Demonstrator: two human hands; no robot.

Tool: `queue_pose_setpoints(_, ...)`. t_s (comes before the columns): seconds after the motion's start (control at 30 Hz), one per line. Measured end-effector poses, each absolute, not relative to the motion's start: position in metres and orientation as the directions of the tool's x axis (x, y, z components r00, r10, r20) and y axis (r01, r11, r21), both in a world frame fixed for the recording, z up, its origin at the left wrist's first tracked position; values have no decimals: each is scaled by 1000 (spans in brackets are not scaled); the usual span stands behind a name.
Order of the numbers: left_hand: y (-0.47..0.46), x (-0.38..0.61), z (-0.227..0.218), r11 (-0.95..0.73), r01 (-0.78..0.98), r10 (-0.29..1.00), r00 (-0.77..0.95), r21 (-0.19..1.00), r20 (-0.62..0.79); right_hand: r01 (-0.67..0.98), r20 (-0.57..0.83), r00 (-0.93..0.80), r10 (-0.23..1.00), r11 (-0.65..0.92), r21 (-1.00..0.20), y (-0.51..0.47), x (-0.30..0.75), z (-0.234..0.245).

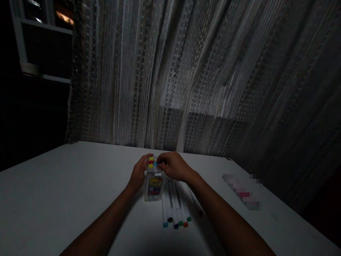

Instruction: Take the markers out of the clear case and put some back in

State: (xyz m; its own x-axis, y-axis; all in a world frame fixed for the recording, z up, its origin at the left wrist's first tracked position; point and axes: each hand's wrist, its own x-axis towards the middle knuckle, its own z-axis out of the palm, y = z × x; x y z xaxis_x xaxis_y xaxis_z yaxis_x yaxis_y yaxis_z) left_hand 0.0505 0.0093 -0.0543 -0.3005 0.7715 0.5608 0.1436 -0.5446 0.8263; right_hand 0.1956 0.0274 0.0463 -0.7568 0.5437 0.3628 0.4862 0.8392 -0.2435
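Note:
A clear plastic marker case (154, 186) with a coloured label stands upright on the white table (66, 192). Several markers with yellow, red and blue caps stick out of its top. My left hand (139, 173) holds the case's left side. My right hand (173, 165) reaches over the top, fingertips on a blue-capped marker in the case. Several white markers (176, 209) with coloured end caps lie side by side on the table just right of the case, under my right wrist.
A lace curtain (202, 78) hangs right behind the table's far edge. A dark window frame (39, 46) is at the upper left. A blurred flat object (243, 192) lies on the table at the right.

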Motion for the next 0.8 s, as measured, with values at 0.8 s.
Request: queue_pose_setpoints(0.8,7,51,-53,-543,130,779,-292,830,555,423,400,-736,545,833,-356,32,196,40)
